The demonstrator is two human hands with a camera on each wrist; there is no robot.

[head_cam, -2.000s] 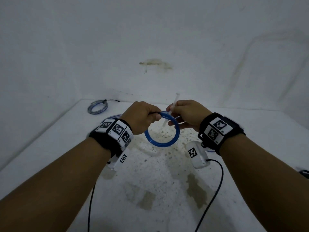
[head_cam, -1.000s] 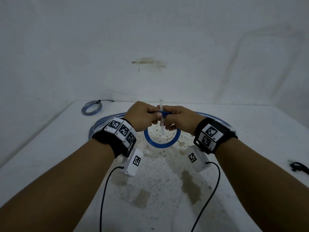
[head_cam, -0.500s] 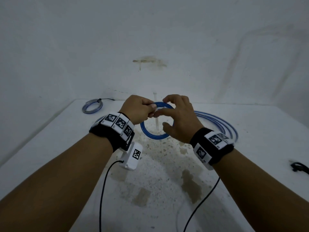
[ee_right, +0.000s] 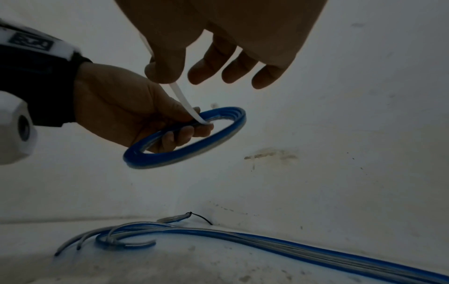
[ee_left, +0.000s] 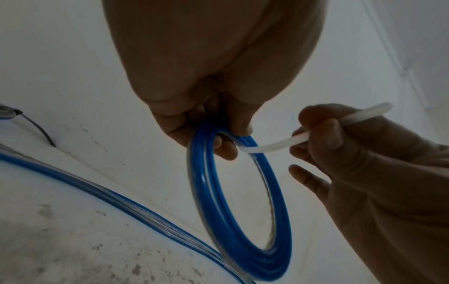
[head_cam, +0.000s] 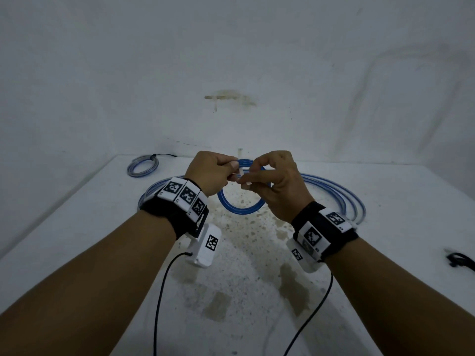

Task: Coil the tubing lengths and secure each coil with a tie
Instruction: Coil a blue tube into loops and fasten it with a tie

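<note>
Hands raised together over the counter's (head_cam: 385, 253) middle. Left hand (head_cam: 209, 174) grips the top of the blue coil (head_cam: 237, 208) — its upper arc hidden by fingers. Right hand (head_cam: 279, 187) pinches the white tie (ee_left: 272, 147), whose inner end disappears behind the left thumb. Loose tubing (head_cam: 341, 199) lies behind; a tied coil (head_cam: 142, 167) sits at the far left corner. Near edge is cut off.
</note>
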